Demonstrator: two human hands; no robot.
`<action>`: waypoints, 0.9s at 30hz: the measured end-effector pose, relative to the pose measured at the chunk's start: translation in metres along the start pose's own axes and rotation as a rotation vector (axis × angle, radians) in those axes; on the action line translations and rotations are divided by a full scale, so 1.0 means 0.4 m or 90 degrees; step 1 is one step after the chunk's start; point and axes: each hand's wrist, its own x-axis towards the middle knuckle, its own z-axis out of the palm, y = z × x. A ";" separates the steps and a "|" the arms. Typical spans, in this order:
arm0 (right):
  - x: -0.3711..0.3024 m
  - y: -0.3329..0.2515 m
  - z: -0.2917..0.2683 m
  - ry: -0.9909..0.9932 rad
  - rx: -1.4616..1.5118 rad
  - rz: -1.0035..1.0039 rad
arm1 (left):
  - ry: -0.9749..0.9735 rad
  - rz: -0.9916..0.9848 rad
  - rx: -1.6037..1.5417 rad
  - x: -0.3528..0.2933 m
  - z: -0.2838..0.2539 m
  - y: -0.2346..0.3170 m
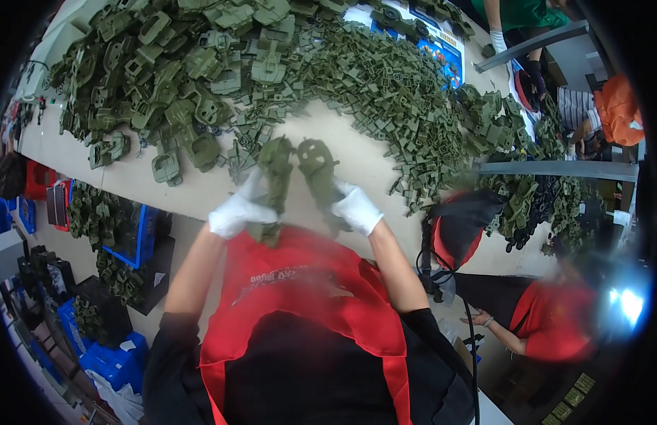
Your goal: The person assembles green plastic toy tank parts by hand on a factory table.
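Both my hands wear white gloves and are raised in front of my red apron (300, 283), over the table's near edge. My left hand (238, 210) is closed round a long olive-green plastic toy vehicle part (275, 170), held upright. A similar long green part with round holes at its far end (316, 166) is gripped by my right hand (357, 207). The two parts are side by side with a narrow gap between them. Some of my fingers are hidden behind the parts.
Larger green plastic shells (155, 78) are heaped at the left of the pale table (343, 134); small green pieces (392, 92) spread across the middle and right. A black and red cap (459, 227) lies right. Blue crates (133, 237) stand left. Another person (555, 319) is at right.
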 end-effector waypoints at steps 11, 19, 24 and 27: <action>0.143 -0.004 -0.075 0.112 -0.172 -0.024 | -0.044 0.216 -0.322 0.001 -0.047 -0.039; 0.295 -0.154 -0.397 0.640 -0.811 -0.283 | -0.222 0.192 -0.451 0.028 0.026 0.025; 0.331 -0.160 -0.441 0.443 -0.931 -0.290 | -0.061 0.132 -0.314 0.085 0.068 0.023; 0.310 -0.165 -0.431 0.487 -0.757 -0.310 | 0.030 0.149 -0.226 0.056 0.111 0.050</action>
